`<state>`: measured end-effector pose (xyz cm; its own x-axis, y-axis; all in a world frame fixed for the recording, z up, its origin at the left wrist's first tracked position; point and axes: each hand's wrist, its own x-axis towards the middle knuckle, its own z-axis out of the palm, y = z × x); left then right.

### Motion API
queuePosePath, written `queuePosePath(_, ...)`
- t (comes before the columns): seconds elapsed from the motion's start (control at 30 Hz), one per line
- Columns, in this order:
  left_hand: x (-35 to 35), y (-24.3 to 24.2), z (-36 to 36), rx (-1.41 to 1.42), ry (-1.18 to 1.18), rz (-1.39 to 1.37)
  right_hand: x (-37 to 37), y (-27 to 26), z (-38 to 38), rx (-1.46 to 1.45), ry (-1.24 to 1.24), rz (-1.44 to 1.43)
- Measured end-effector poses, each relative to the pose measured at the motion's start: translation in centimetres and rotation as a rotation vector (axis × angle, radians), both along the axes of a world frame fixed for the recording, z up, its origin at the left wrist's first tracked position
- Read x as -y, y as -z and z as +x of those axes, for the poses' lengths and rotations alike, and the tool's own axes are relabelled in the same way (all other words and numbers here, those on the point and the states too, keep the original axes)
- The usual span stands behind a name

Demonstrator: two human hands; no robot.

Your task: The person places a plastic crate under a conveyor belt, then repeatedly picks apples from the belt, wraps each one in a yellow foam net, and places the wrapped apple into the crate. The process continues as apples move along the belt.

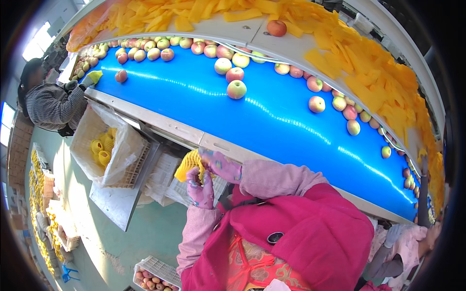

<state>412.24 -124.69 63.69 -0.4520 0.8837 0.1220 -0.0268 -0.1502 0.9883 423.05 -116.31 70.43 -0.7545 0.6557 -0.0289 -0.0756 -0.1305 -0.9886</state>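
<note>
Both my hands wear pink patterned gloves and are together at the near edge of the blue conveyor belt (182,98). Between them is a yellow foam net sleeve (188,165), tilted, its ribbed mesh spread wide. My left hand (201,189) grips its lower edge with thumb and fingers. At the sleeve's right end is my right hand (222,165), somewhat blurred, its fingertips partly hidden against the mesh. Whether an apple is inside the sleeve cannot be made out. Out on the belt, beyond my hands, lies a red-green apple (236,89).
Apples (210,51) line the belt's far side. Flat yellow foam sleeves (320,32) cover the shelf above, beside a single red apple (276,28). To my left stands a plastic-lined crate (127,152) of wrapped fruit. A co-worker (54,98) reaches over the belt; another person (397,247) is at right.
</note>
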Motion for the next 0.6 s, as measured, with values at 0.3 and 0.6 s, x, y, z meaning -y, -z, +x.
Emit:
queuePosePath(0.3, -5.0, -2.0, 4.0, -0.191, 0.282, 0.019, -8.6, 1.1, 3.1, -0.160, 0.162, -0.238)
queuePosePath(0.6, -6.3, 0.7, 2.1, -0.061, 0.345, -0.180, -25.5, 5.5, 1.4, 1.083, 0.655, 0.263)
